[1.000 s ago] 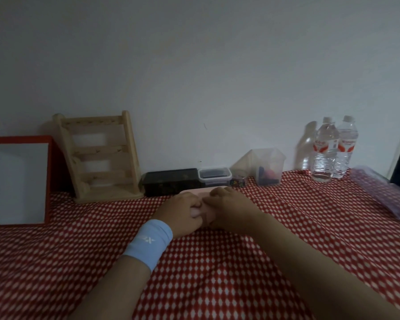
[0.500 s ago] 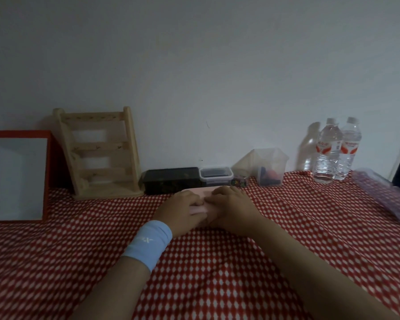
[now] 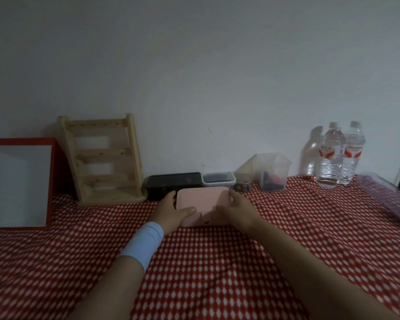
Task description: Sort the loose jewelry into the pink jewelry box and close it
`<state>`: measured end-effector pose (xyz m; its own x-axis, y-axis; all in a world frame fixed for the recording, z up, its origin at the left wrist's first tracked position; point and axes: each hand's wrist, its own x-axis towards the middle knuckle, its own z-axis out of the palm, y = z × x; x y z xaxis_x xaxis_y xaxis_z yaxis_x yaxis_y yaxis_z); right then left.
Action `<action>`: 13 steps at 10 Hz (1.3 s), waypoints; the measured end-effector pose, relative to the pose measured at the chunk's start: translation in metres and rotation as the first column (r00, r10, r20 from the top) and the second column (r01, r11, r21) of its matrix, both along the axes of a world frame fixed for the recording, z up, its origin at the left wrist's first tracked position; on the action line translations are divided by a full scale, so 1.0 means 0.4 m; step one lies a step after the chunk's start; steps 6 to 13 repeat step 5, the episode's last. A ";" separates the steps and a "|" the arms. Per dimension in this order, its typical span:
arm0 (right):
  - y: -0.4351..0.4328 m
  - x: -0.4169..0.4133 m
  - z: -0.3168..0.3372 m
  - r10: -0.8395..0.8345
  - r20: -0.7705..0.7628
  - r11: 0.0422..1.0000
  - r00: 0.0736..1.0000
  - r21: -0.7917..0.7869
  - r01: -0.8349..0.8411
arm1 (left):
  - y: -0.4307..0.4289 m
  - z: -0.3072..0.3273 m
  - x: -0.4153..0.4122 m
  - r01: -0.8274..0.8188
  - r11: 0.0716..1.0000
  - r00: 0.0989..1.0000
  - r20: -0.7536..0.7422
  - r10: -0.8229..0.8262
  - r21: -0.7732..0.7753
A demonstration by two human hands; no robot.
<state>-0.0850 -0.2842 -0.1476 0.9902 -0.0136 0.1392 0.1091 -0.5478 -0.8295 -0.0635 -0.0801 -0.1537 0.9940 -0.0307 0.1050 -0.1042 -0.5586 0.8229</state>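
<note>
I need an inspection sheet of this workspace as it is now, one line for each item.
Surface: red-and-white checked cloth, wrinkled.
Job's things: pink jewelry box, lid looks down; loose jewelry, nothing seen.
Clutter: wooden stand, red-framed board, black box, small lidded container, clear tub and two water bottles along the wall; plastic bag at right.
Grippers: left hand grips the box's left end, thumb on the lid; right hand holds its right end.
Cables: nothing seen.
Surroundings: plain white wall, dim light.
</note>
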 end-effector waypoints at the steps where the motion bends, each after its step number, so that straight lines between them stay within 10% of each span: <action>1: 0.014 0.033 0.010 0.047 0.002 0.999 0.999 -0.008 -0.047 | 0.019 -0.004 0.036 -0.022 0.999 1.000 -0.001 0.022 0.023; 13: 0.013 0.068 -0.003 0.033 -0.073 0.986 0.997 0.163 -0.021 | 0.025 -0.014 0.042 -0.015 0.996 1.000 0.010 0.016 -0.084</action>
